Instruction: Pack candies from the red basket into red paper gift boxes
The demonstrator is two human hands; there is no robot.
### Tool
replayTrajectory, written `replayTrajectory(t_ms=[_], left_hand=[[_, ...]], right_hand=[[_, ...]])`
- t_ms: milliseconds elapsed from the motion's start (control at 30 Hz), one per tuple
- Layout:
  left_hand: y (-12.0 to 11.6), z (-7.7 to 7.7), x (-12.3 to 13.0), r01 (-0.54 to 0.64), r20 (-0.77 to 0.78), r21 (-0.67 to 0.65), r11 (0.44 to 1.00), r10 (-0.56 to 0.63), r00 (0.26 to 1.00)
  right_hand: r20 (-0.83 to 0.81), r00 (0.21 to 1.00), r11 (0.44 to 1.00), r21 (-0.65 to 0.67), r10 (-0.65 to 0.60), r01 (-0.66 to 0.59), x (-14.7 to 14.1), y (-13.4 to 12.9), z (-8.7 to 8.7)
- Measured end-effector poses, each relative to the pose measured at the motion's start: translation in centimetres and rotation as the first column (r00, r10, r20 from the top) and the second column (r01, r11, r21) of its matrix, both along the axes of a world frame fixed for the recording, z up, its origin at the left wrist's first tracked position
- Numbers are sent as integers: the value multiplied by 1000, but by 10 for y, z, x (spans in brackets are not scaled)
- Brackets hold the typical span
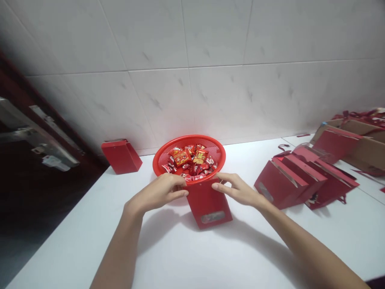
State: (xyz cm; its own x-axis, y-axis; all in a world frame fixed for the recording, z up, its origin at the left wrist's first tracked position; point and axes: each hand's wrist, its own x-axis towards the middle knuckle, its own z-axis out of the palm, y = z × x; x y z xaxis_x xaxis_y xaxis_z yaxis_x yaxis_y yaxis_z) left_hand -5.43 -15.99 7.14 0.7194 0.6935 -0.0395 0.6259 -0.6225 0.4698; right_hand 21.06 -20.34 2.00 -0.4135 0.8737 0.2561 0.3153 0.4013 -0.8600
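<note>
A red paper gift box (207, 202) with a small clear window low on its front stands on the white table, right before me. My left hand (165, 189) pinches its top left corner between thumb and fingers. At the top right corner, my right hand (236, 188) grips the same edge. Directly behind the box is a round red plastic basket (222, 154), partly covered by the box and my hands. Wrapped candies and snack packets (191, 158) in red and gold lie inside the basket.
One red box (122, 156) stands at the left against the tiled wall (156, 100). Several red boxes (300, 176) lean together at the right. Behind them is a cardboard carton (367, 150) with red ribbons. A dark door frame with a metal lock (52, 132) borders the table's left side.
</note>
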Motion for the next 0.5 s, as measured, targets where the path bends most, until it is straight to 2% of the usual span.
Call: replayTrajectory(t_ms=[167,267,367,400,433,467,500], left_hand=[[-11,2,11,105,51,-49,993,-102,993],[-11,0,13,85,66,11,996,-85,994],[-4,-3,7,21,60,83,996,-26,998],[-1,-5,5,2,58,93,996,-7,998],[2,-6,3,-12,57,98,995,7,998],[4,-7,1,-21,56,97,995,16,998],[6,-8,0,-25,55,93,995,20,998]], right_hand=[[-151,965,972,64,-214,225,4,-60,-30],[-192,920,934,42,-342,356,20,-99,-32],[-186,855,871,-6,-484,491,54,-145,-33],[-188,811,826,-7,-554,563,68,-162,-35],[-194,727,742,-3,-658,671,84,-180,-39],[-214,566,577,18,-796,817,101,-197,-44],[-210,420,419,51,-883,907,117,-213,-48]])
